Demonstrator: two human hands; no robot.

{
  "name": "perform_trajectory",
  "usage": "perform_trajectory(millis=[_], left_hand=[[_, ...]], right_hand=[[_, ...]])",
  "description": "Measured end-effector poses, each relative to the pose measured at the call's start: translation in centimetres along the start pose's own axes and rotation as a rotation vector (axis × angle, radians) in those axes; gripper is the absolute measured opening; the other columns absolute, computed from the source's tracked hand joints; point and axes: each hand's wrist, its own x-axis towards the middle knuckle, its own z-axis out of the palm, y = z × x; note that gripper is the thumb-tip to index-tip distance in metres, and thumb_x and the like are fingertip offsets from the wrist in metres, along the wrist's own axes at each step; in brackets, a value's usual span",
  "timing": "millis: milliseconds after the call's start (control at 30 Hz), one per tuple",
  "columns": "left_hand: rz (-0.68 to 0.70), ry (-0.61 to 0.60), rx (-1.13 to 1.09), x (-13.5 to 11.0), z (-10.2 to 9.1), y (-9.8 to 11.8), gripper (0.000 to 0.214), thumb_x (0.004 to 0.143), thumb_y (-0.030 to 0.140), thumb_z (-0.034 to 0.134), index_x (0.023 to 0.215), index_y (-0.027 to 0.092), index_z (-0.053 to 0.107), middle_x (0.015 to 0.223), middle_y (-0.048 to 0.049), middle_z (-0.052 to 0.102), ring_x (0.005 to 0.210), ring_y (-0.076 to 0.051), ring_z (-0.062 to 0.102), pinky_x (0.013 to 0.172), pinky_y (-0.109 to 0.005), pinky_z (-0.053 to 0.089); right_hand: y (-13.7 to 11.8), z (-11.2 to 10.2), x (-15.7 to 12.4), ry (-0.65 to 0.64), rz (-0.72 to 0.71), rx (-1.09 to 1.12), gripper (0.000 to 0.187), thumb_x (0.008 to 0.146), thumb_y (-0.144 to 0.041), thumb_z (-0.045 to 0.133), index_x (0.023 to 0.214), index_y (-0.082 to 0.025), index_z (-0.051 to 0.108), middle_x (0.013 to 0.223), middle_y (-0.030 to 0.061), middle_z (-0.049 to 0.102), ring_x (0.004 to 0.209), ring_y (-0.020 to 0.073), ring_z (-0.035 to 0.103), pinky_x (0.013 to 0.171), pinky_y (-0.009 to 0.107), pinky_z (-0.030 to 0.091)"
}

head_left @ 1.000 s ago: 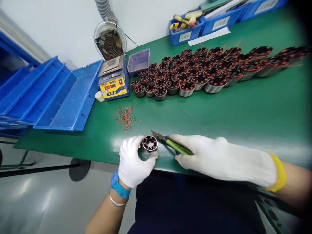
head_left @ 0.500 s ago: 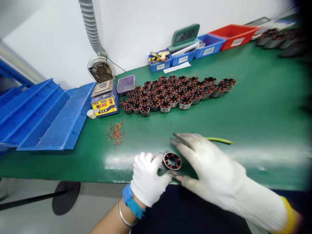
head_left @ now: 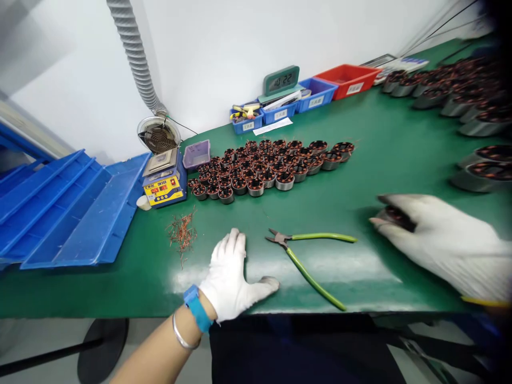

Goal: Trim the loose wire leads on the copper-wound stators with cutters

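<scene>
My left hand (head_left: 232, 280), in a white glove, rests spread on the green table near its front edge and holds nothing. In my right hand (head_left: 432, 229), also gloved, is a motor stator (head_left: 398, 217), gripped between thumb and fingers over the right part of the table; the glove hides much of it. Between the two hands lie diagonal cutters (head_left: 284, 239) with green handles, their jaws and handles apart. Beyond my left hand stand several wound stators (head_left: 256, 186) in a close group, copper coils showing inside their metal rings.
More stators (head_left: 476, 120) stand at the right. A heap of copper wire clippings (head_left: 182, 232) lies left of my left hand. Behind are a yellow-and-blue solder pot (head_left: 164, 186), a purple tray (head_left: 197, 154), blue bins (head_left: 316, 96), a red bin (head_left: 346, 80) and a clock (head_left: 281, 80). Blue trays (head_left: 84, 213) lean at left.
The stator has left my left hand and moved to the right in my right hand. My left hand has opened onto the table. The cutters, mostly covered before, now show fully.
</scene>
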Motion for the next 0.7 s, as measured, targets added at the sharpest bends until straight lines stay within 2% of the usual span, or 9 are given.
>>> perform_trajectory(millis=[67,133,200,267,300,367,500,633,700], left_hand=[[0.021,0.009,0.092,1.3,0.4,0.1,0.107,0.078,0.069,0.064,0.155,0.002,0.032,0.164,-0.0305,0.025,0.153,-0.046,0.027,0.122,-0.066,0.028],[0.047,0.062,0.166,2.4,1.1,0.4,0.109,0.078,0.07,0.063,0.155,0.0,0.03,0.164,-0.0316,0.023,0.153,-0.046,0.026,0.122,-0.066,0.027],[0.084,0.141,0.233,3.5,1.9,0.7,0.109,0.079,0.068,0.063,0.155,-0.001,0.028,0.163,-0.0325,0.023,0.152,-0.046,0.027,0.121,-0.067,0.026],[0.125,0.238,0.287,4.5,2.8,1.0,0.105,0.081,0.064,0.061,0.155,-0.002,0.026,0.163,-0.0332,0.025,0.152,-0.046,0.027,0.12,-0.069,0.025],[0.144,0.285,0.302,4.9,3.1,1.1,0.102,0.083,0.061,0.059,0.156,-0.002,0.024,0.162,-0.0333,0.025,0.153,-0.045,0.027,0.12,-0.069,0.026],[0.179,0.361,0.308,5.8,3.6,1.5,0.1,0.086,0.057,0.057,0.156,-0.003,0.02,0.163,-0.0338,0.024,0.153,-0.045,0.026,0.119,-0.069,0.027],[0.28,0.4,0.293,7.0,3.5,3.1,0.108,0.078,0.06,0.064,0.156,-0.003,0.023,0.163,-0.0343,0.023,0.152,-0.048,0.025,0.119,-0.072,0.024],[0.514,0.135,0.212,8.2,2.9,6.4,0.098,0.072,0.071,0.067,0.149,0.015,0.045,0.16,-0.0199,0.041,0.148,-0.044,0.034,0.12,-0.072,0.018],[0.522,0.084,0.148,9.1,3.0,7.9,0.097,0.073,0.079,0.062,0.145,0.017,0.049,0.155,-0.017,0.049,0.146,-0.041,0.037,0.121,-0.07,0.02]], right_hand=[[0.5,-1.0,-0.3,0.057,0.109,-0.123,0.065,0.096,-0.057,0.038,0.134,-0.007,0.058,0.137,0.0314,0.055,0.124,0.0458,0.055,0.088,0.051,0.049],[-1.7,-2.4,-2.2,0.11,0.113,-0.125,0.071,0.097,-0.057,0.042,0.146,-0.005,0.045,0.144,0.0341,0.047,0.131,0.0471,0.049,0.096,0.053,0.046],[-5.5,-3.1,-4.9,0.025,-0.019,0.076,0.069,0.092,-0.052,0.053,0.145,-0.009,0.042,0.117,0.0232,0.065,0.099,0.0342,0.068,0.08,0.043,0.055],[-9.5,-2.7,-7.2,-0.212,-0.237,0.165,0.061,0.087,-0.043,0.06,0.142,-0.018,0.047,0.112,0.0119,0.068,0.092,0.0283,0.07,0.075,0.037,0.055],[-11.0,-2.2,-7.9,-0.253,-0.321,0.143,0.054,0.087,-0.035,0.058,0.139,-0.02,0.051,0.101,0.0081,0.068,0.083,0.0262,0.069,0.066,0.035,0.054],[-12.4,-1.0,-8.7,-0.288,-0.36,0.083,0.052,0.084,-0.022,0.055,0.136,-0.02,0.055,0.092,0.005,0.067,0.075,0.0248,0.069,0.058,0.033,0.05],[-9.6,0.2,-8.7,-0.177,-0.253,0.062,0.052,0.081,-0.018,0.053,0.132,-0.018,0.058,0.091,0.0058,0.069,0.075,0.0224,0.069,0.062,0.03,0.05],[-4.2,-1.2,-7.2,-0.121,0.105,0.092,0.043,0.09,-0.027,0.048,0.131,-0.018,0.058,0.101,0.0106,0.073,0.082,0.0236,0.072,0.068,0.031,0.053],[-2.1,-2.2,-5.9,-0.172,0.237,0.028,0.039,0.096,-0.035,0.043,0.126,-0.018,0.061,0.093,0.0129,0.073,0.072,0.0253,0.07,0.061,0.033,0.05]])
